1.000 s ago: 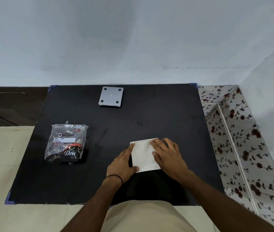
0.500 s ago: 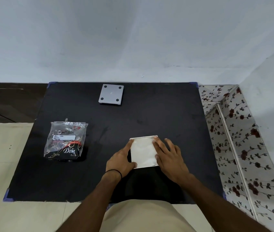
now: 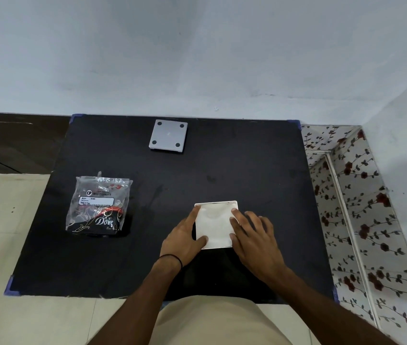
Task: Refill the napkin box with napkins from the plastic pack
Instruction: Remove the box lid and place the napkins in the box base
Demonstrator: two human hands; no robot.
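My left hand (image 3: 185, 239) lies on the left edge of the white box (image 3: 216, 224), fingers pressed together along that side and the thumb hooked over the near left corner. My right hand (image 3: 254, 236) lies on the right edge, fingers loosely spread, the forefinger and thumb touching the box's right rim; the other fingers rest on the bench (image 3: 259, 175) just beside it. Neither hand pinches anything; both simply press against the box from its two sides. A thin black band (image 3: 172, 258) circles my left wrist.

The box sits flat on the black bench, a little right of centre and toward the 6 o'clock edge, its pale top face up (whether that face is a lid or a napkin I cannot tell).

The pack (image 3: 99, 206) lies flat at about 9 o'clock from the box, well apart from it, clear plastic with a dark printed lower half and a white label. At 12 o'clock, near the far edge of the bench, a grey square plate (image 3: 168, 135) with four dark dots at its corners lies flat, well apart from everything else.
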